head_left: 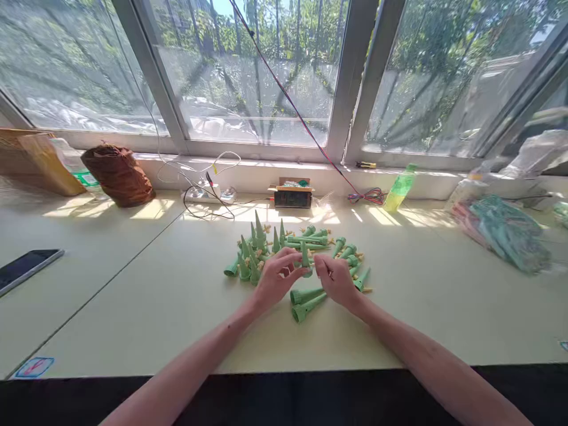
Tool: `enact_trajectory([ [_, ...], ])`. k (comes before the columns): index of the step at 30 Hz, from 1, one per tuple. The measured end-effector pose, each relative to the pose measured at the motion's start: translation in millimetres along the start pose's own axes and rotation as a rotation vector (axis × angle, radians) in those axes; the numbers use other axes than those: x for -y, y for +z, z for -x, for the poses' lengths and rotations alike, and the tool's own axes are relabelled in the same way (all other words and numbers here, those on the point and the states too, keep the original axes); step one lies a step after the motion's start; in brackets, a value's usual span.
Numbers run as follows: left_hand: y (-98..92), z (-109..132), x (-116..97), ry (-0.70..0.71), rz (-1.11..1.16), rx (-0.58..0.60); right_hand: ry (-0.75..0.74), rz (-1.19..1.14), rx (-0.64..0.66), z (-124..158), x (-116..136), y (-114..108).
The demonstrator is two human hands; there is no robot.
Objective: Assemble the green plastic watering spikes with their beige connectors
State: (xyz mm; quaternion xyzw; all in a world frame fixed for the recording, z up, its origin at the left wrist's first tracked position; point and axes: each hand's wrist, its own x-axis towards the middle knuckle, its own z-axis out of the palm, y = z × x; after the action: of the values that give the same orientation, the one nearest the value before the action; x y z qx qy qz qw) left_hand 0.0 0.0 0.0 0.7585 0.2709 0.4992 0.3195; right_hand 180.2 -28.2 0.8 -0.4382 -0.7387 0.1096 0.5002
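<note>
Between the thumb and fingers of my left hand a green plastic watering spike stands with its point up. My right hand is closed right beside it on the right, the fingertips pinched together; whatever they hold is hidden. Left of my hands, several more green spikes stand upright in a cluster, with small tan valve pieces among them. Others lie on their sides behind and to the right, such as the spikes near my right wrist. Two loose spikes lie in front, between my forearms.
A small dark box-like device sits at the back by the window, near a power strip with cables. A brown wrapped bundle and a phone are left. A green bottle and plastic bags are right.
</note>
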Motion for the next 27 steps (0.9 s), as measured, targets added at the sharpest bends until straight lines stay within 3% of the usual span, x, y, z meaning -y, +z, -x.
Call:
enact_trajectory([
  [7,2.7,1,-11,-0.148,-0.030,0.016,0.061,-0.037,-0.069,-3,-1,-1],
  [12,2.1,-1,-14,-0.264,0.021,-0.038,0.072,-0.059,-0.091,-2,-3,-1],
  [20,1.1,0,-10,-0.434,0.176,0.122,0.030,-0.094,0.017,1,-2,-2],
  [27,-1.5,-4,-18,-0.443,0.212,0.167,0.039,-0.113,0.032,1,-3,-2],
])
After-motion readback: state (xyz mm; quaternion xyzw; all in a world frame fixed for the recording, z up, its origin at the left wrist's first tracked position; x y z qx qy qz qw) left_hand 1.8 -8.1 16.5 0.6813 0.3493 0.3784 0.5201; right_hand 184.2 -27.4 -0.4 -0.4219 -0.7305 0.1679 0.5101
